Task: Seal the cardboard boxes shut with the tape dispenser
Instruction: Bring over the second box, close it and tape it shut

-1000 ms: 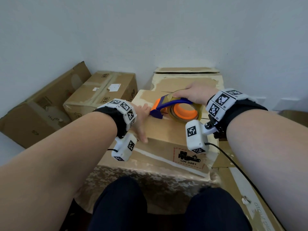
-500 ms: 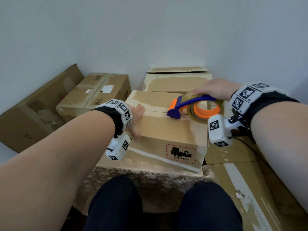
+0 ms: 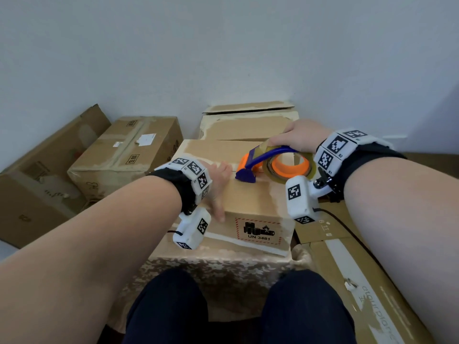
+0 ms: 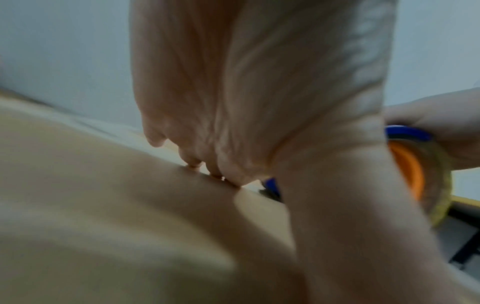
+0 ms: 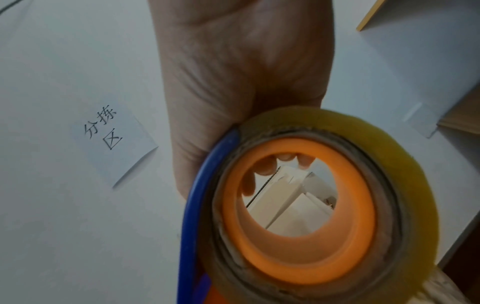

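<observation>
On the floor against the pale wall (image 3: 223, 45) sit several cardboard boxes, the biggest a long one (image 3: 37, 184) lying at the far left, with a taped box (image 3: 124, 155) bearing a white label just beside it. Behind the work, touching the wall, stands another box (image 3: 248, 125) with its top flap raised slightly. At the right a flat carton (image 3: 360, 281) with a white strip lies low beside the person's knee. Between the knees, resting on a flower-patterned cloth (image 3: 211, 269), is the box being sealed (image 3: 248, 202); its near face carries a red-bordered sticker reading UN 3481. The left hand (image 3: 218, 184) lies flat on the box top near its left edge, fingers straight and pressing down, thumb toward the near edge; the left wrist view shows the fingertips (image 4: 192, 162) touching the cardboard. The right hand (image 3: 300, 137) is clamped over the tape dispenser (image 3: 273, 165), fingers curled round its blue frame and roll. That dispenser rests on the box top toward the right, its blue nose down on the cardboard close to the left hand. Its orange hub (image 5: 298, 216) holds a yellowish tape roll (image 5: 389, 154). A small paper note (image 5: 109, 139) with handwritten characters shows in the right wrist view.
</observation>
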`<action>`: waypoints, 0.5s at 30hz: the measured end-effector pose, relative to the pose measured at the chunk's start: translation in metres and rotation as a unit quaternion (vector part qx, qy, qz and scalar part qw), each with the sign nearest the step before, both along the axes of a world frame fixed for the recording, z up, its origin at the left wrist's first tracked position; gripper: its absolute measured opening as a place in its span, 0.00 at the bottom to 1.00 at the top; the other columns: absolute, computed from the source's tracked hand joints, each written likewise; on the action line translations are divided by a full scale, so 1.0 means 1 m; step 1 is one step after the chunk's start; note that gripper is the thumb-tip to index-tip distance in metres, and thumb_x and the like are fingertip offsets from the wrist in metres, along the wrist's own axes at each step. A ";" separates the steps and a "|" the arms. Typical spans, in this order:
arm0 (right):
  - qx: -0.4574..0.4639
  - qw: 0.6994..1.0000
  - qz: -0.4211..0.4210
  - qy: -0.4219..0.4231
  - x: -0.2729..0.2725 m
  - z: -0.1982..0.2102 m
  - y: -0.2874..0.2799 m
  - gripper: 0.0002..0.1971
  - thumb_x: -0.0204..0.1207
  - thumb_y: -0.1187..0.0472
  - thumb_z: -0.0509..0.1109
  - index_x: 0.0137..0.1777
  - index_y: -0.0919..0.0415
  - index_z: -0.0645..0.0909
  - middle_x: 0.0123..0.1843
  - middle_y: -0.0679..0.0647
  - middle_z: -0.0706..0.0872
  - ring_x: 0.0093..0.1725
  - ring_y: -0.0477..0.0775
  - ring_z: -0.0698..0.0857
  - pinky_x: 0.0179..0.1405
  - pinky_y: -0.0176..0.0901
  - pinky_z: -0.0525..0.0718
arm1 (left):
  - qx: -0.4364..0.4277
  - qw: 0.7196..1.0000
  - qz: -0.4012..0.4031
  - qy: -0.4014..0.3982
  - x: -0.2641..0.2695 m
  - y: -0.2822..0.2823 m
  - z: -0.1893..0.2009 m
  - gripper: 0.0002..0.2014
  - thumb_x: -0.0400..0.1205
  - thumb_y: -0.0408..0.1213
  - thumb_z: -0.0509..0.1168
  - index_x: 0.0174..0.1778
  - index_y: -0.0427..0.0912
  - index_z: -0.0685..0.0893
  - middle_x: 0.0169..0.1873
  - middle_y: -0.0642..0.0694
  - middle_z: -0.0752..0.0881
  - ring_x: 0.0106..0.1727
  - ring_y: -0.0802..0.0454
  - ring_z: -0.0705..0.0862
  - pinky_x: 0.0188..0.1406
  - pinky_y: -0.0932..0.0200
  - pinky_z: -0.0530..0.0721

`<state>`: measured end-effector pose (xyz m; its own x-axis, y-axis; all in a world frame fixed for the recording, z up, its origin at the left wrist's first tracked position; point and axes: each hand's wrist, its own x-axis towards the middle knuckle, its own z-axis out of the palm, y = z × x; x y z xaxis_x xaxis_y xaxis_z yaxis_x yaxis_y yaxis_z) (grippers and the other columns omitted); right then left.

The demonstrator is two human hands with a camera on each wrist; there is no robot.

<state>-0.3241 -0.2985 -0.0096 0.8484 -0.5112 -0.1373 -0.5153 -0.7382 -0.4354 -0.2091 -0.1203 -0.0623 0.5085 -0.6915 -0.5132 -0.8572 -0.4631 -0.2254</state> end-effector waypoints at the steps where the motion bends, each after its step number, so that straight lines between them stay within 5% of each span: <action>1: 0.016 1.000 -0.013 -0.009 -0.002 -0.001 -0.001 0.23 0.73 0.38 0.69 0.42 0.61 0.82 0.38 0.57 0.79 0.43 0.59 0.80 0.42 0.46 0.77 | -0.014 1.000 -0.004 0.012 -0.004 -0.004 -0.001 0.72 0.54 0.61 0.82 0.83 0.40 0.41 0.82 0.40 0.51 0.81 0.39 0.56 0.79 0.39 0.62; 3: 0.109 0.992 -0.050 -0.024 -0.006 -0.006 -0.003 0.23 0.73 0.37 0.70 0.44 0.60 0.84 0.39 0.56 0.84 0.43 0.58 0.83 0.47 0.48 0.80 | -0.019 1.000 -0.004 0.023 -0.008 -0.010 -0.001 0.72 0.52 0.61 0.82 0.83 0.44 0.41 0.81 0.41 0.52 0.81 0.38 0.56 0.78 0.38 0.62; 6: 0.341 0.932 -0.118 -0.034 -0.018 -0.012 -0.004 0.21 0.73 0.38 0.70 0.35 0.57 0.81 0.30 0.53 0.85 0.29 0.52 0.82 0.35 0.41 0.82 | -0.005 1.000 -0.012 0.012 -0.007 -0.011 0.000 0.71 0.53 0.61 0.81 0.83 0.47 0.41 0.80 0.43 0.53 0.79 0.39 0.59 0.76 0.36 0.65; 8: 0.412 0.900 -0.139 -0.035 -0.022 -0.017 -0.008 0.21 0.72 0.38 0.72 0.35 0.57 0.80 0.33 0.54 0.85 0.31 0.53 0.81 0.41 0.42 0.83 | -0.003 1.000 -0.016 0.007 -0.008 -0.010 0.002 0.70 0.53 0.60 0.81 0.83 0.48 0.43 0.78 0.46 0.55 0.78 0.40 0.61 0.74 0.36 0.68; 11: 0.428 0.891 -0.143 -0.053 -0.019 -0.024 -0.009 0.23 0.61 0.34 0.77 0.34 0.54 0.81 0.38 0.54 0.82 0.36 0.54 0.78 0.53 0.50 0.80 | 0.000 1.000 -0.021 0.003 -0.006 -0.009 0.003 0.67 0.54 0.60 0.81 0.83 0.49 0.46 0.75 0.46 0.59 0.73 0.41 0.67 0.70 0.37 0.72; 15: 0.382 0.911 -0.141 -0.064 -0.009 -0.026 0.000 0.24 0.53 0.31 0.76 0.32 0.51 0.81 0.36 0.52 0.80 0.37 0.52 0.76 0.49 0.50 0.77 | 0.003 1.000 -0.014 0.000 -0.001 0.000 0.005 0.63 0.58 0.55 0.81 0.81 0.52 0.44 0.71 0.46 0.64 0.68 0.41 0.73 0.68 0.39 0.76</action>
